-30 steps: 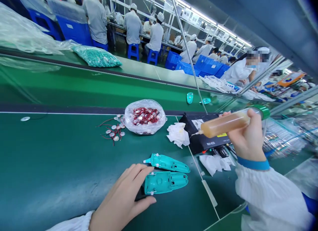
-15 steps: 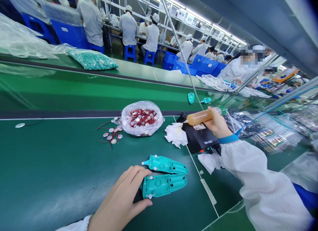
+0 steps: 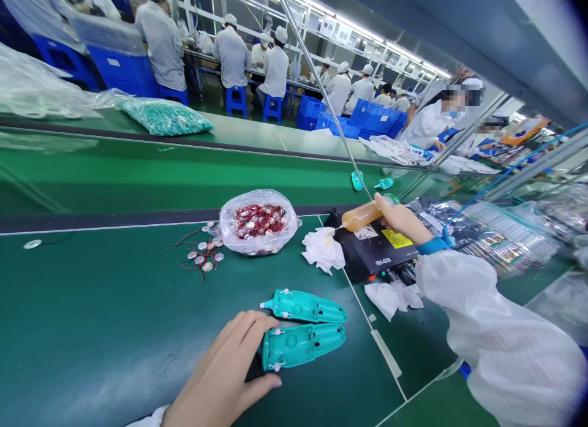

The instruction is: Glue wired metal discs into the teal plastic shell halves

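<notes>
Two teal plastic shell halves, a rear one (image 3: 307, 306) and a front one (image 3: 305, 344), lie side by side on the green work surface, their insides up. My left hand (image 3: 229, 366) straddles the left end of the front shell, thumb on the near side and fingers on the far side. My right hand (image 3: 399, 220) is wrapped round a squeeze bottle (image 3: 362, 216) of amber liquid, tilted with its thin nozzle pointing left. The nozzle tip is by a crumpled white tissue (image 3: 323, 249). Beneath the bottle sits a black box (image 3: 374, 255) marked RH-928.
A clear bag (image 3: 260, 222) holds red-wired metal discs; several loose discs (image 3: 202, 255) lie left of it. A second tissue (image 3: 390, 298) is near the box. Bagged metal parts (image 3: 500, 237) lie right. A bag of teal parts (image 3: 165, 116) rests on the ledge. Co-workers sit beyond.
My right hand has shifted slightly left and up with the bottle, showing a yellow label on the black box. My left hand and the shells stay nearly in place.
</notes>
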Tool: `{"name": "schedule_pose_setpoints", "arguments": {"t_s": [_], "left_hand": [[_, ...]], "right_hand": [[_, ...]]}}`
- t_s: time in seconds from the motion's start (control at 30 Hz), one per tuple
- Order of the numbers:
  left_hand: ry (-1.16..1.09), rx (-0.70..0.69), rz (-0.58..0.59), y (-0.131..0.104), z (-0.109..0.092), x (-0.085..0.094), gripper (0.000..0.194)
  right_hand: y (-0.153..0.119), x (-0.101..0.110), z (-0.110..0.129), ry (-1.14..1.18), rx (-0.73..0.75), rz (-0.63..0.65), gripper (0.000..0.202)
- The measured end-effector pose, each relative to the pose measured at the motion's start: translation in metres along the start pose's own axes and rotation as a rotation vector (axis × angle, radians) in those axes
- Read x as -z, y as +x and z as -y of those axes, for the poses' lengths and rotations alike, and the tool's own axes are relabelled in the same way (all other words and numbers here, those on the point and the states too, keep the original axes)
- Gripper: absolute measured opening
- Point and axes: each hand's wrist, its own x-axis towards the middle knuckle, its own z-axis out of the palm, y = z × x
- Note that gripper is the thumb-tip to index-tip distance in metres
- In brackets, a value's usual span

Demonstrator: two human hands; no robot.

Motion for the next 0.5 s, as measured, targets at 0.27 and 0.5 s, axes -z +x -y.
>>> {"name": "schedule_pose_setpoints", "arguments": {"t_s": [0.27,0.5], "left_hand": [[-0.006,0.016,-0.016,0.001,0.002,-0.001,0.064],[0.025,0.008,-0.043,-0.004,0.011,-0.005,0.065]], "right_hand": [[-0.043,0.008,0.012,-0.163,0.016,0.036,0.066],[-0.113,0.012,-0.02,-0.19,0.318,0.219,0.033]]}}
